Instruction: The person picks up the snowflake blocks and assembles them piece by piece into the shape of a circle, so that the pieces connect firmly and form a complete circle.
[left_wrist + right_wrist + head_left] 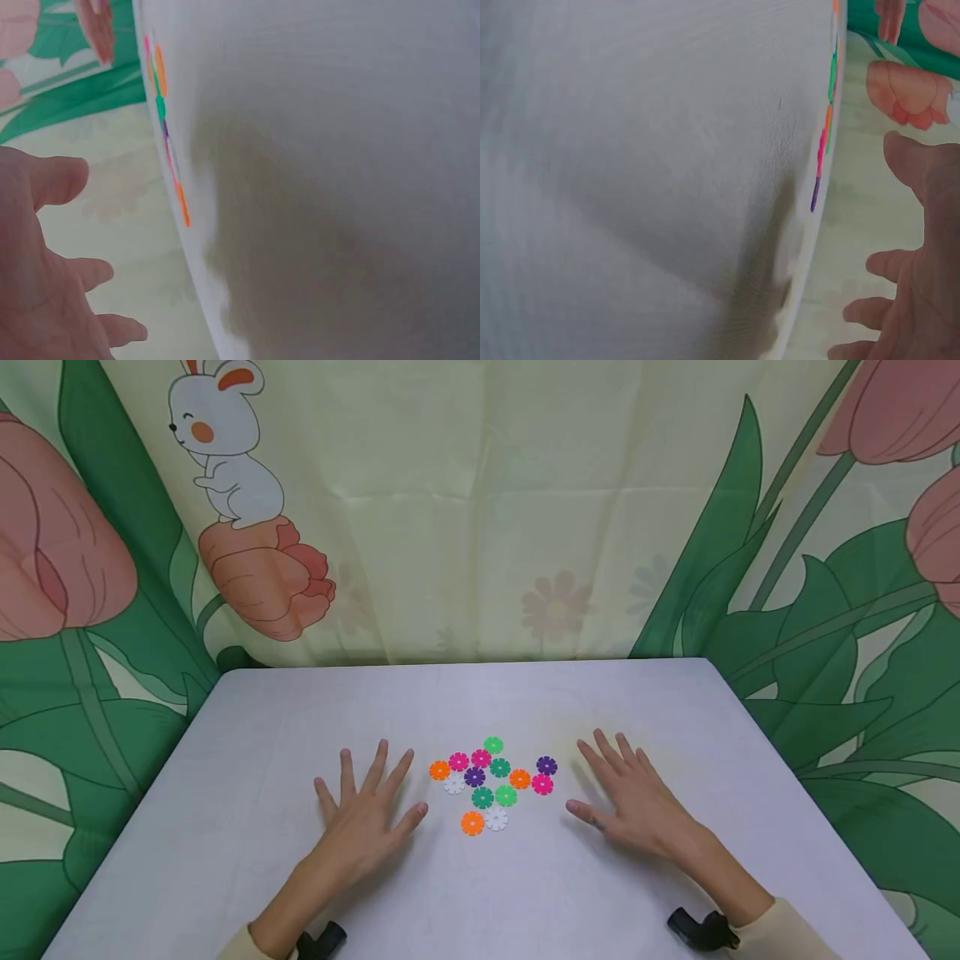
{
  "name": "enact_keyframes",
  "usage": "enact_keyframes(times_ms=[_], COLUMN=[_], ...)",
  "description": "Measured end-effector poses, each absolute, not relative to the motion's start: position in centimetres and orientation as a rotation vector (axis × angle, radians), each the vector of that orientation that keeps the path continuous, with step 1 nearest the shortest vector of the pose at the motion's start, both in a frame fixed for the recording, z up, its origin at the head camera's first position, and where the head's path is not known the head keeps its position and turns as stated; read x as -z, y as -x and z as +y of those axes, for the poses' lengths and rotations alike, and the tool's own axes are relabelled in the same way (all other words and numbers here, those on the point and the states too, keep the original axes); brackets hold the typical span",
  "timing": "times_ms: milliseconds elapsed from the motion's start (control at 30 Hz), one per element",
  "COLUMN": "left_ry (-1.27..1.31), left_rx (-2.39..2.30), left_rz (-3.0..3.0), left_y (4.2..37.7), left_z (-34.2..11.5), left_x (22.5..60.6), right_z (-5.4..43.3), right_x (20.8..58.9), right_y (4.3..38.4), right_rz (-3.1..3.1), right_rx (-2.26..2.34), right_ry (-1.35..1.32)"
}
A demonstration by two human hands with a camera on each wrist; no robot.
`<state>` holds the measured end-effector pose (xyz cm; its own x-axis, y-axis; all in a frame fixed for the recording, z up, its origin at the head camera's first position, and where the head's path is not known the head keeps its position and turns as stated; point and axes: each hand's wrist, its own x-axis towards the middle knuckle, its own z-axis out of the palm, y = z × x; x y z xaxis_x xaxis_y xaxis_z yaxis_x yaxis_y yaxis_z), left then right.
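On a white table (225, 827), fourteen small flower-shaped discs (499, 767) are lying in a loose cluster between my two hands: three orange, three pink, two purple, two teal, two light green and two white. My left hand (367, 822) is hovering just beside the cluster's left edge, its fingers spreading wide and holding nothing. My right hand (637, 793) is mirroring it on the other side, equally splayed and empty, nearest to a purple disc (547, 765) and a pink disc (542, 784). As for progress, every disc in view is lying on the table, the colours are mixing in no clear grouping, and I am seeing no stack. Some neighbours are touching or nearly touching; I cannot tell whether any are joined. By my judgement, nothing is looking done here, and the whole set is seemingly waiting to be handled. Beyond the table, a pale backdrop (420, 435) is hanging, showing pink tulips (900, 410) and a white rabbit (251, 489).
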<state>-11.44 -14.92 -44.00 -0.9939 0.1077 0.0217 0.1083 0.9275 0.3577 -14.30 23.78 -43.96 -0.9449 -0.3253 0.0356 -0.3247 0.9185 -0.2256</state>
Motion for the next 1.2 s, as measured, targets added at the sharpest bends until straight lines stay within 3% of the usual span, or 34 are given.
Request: enact_keyframes(times_ms=[700,1200], left_ry=[0.516,0.364], left_rx=[1.079,1.332], left_rz=[-3.009,-3.075], left_y=[11.3,12.5], left_z=[-11.9,-10.2], left_x=[43.6,44.5], right_z=[21.0,15.9], right_x=[44.0,44.8], right_y=[14.7,14.0], right_rz=[3.011,2.699], right_rx=[0.624,0.989], right_ry=[0.536,0.736])
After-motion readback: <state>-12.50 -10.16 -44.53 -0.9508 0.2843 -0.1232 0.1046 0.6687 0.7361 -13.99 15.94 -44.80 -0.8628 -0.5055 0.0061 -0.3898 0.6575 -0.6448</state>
